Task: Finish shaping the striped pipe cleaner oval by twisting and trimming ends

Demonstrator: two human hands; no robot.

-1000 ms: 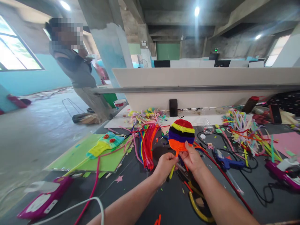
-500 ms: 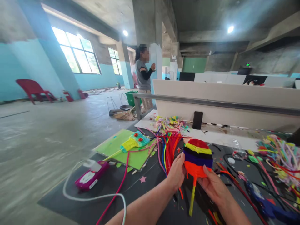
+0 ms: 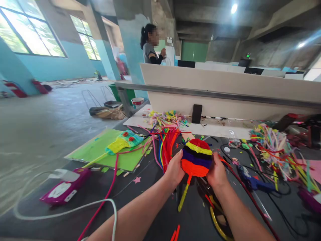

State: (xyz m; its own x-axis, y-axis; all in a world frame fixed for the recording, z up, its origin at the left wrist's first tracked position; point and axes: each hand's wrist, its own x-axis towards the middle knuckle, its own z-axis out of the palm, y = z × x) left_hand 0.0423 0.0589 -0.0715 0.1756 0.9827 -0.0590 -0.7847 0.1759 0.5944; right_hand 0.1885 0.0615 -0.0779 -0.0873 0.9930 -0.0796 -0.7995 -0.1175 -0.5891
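A round striped piece in red, yellow, black, purple and orange, with a yellow-green stem pointing down, is held upright between both hands. My left hand grips its left edge, fingers partly behind it. On the right edge, my right hand is closed around the rim. Just left of them lies a bundle of red, orange, yellow and blue fuzzy stems. A yellow and turquoise fuzzy piece with red flowers rests on a green sheet.
A purple power strip with a white cable is at the left. A blue glue gun and a pile of colourful stems lie right. A black phone leans at the low partition. Beyond it stands a person.
The view has turned right and down. My right hand has moved from the piece's lower right up to its right edge. The piece is still held.
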